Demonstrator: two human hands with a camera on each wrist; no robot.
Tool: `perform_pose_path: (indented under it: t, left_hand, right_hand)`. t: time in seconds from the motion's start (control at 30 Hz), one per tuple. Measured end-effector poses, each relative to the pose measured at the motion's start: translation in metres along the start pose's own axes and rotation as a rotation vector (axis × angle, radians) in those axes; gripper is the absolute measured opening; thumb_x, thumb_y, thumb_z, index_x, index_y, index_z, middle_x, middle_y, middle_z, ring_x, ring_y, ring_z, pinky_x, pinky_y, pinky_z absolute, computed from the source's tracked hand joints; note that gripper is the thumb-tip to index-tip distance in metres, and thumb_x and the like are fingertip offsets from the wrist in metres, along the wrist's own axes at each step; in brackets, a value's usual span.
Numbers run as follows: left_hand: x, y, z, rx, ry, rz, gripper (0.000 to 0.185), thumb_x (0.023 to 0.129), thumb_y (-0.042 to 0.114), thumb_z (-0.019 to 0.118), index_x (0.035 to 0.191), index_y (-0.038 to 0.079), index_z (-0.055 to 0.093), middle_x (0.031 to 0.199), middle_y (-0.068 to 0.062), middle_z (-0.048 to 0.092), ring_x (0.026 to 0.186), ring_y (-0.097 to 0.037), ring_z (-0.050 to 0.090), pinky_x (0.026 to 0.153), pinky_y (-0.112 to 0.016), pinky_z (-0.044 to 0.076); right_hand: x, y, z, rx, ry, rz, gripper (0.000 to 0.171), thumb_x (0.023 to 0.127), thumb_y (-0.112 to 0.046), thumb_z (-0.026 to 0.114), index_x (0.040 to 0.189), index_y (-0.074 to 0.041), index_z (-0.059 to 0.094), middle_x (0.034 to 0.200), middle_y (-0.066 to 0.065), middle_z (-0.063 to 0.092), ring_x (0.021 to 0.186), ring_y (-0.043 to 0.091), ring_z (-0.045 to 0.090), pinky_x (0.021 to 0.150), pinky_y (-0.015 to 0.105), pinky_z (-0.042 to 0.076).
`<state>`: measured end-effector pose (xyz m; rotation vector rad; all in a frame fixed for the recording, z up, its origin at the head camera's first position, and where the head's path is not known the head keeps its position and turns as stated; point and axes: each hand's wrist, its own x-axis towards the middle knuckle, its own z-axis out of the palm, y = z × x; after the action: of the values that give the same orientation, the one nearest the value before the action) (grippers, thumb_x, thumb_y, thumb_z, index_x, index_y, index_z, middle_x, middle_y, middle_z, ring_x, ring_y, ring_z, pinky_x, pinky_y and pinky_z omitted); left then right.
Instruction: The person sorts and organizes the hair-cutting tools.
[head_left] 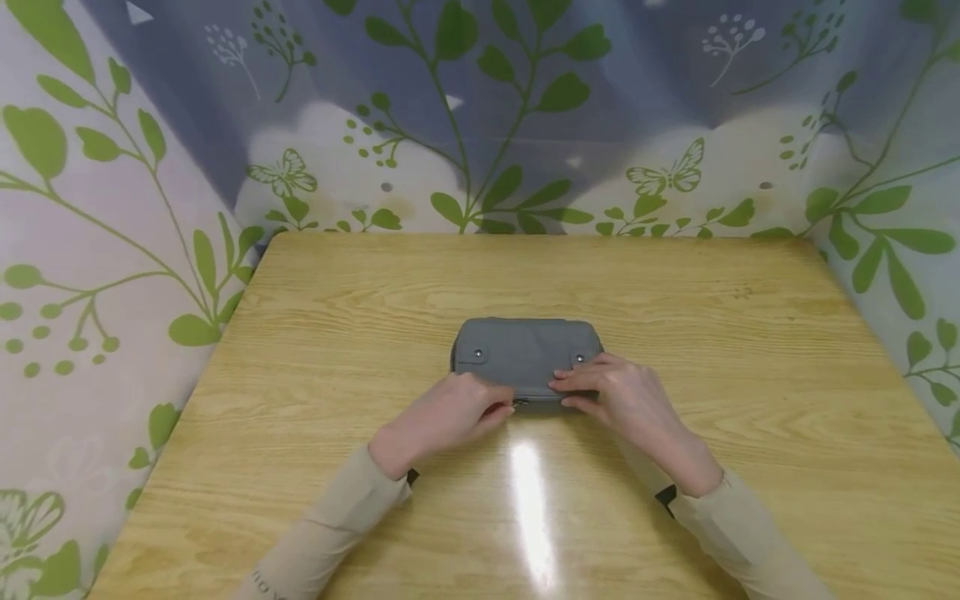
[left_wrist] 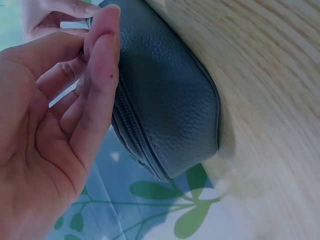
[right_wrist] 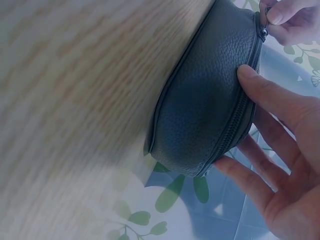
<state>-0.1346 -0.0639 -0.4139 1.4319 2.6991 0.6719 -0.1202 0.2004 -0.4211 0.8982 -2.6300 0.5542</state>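
Observation:
A grey-blue zippered pouch (head_left: 528, 354) of pebbled leather lies on the wooden table, its zipper side toward me and two snap studs on its upper face. My left hand (head_left: 450, 412) pinches the zipper pull (right_wrist: 265, 33) between thumb and index finger at the middle of the near side. At the pouch's right front, my right hand (head_left: 636, 404) grips the body, thumb below the zipper (right_wrist: 236, 117) and fingers over the top edge. The zipper teeth look meshed along the stretches seen in both wrist views. In the left wrist view, the left fingers hide the pull.
The wooden table (head_left: 360, 292) extends around the pouch, with a bright glare streak in front of it. A leaf-patterned cloth (head_left: 510, 125) hangs behind the table and along both sides.

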Motion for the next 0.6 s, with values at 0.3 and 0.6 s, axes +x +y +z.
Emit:
perform_pose_path:
  t: [0.3, 0.6]
  left_hand:
    - [-0.007, -0.007, -0.004, -0.026, -0.011, -0.01, 0.027, 0.102, 0.014, 0.061, 0.076, 0.017, 0.054, 0.065, 0.009, 0.046, 0.058, -0.001, 0.041, 0.055, -0.018, 0.036]
    - [-0.021, -0.016, -0.011, -0.012, 0.029, -0.021, 0.028, 0.101, 0.015, 0.064, 0.074, 0.017, 0.055, 0.069, 0.008, 0.05, 0.061, -0.002, 0.041, 0.057, -0.019, 0.038]
  right_hand:
    - [0.0, 0.001, -0.001, -0.005, -0.016, 0.003, 0.029, 0.074, -0.018, 0.091, 0.101, -0.023, 0.083, 0.107, -0.006, 0.077, 0.093, 0.02, 0.073, 0.065, 0.034, 0.059]
    - [0.0, 0.002, 0.0, 0.009, -0.022, 0.006, 0.029, 0.074, -0.017, 0.091, 0.101, -0.022, 0.083, 0.107, -0.006, 0.077, 0.093, 0.02, 0.073, 0.065, 0.035, 0.059]
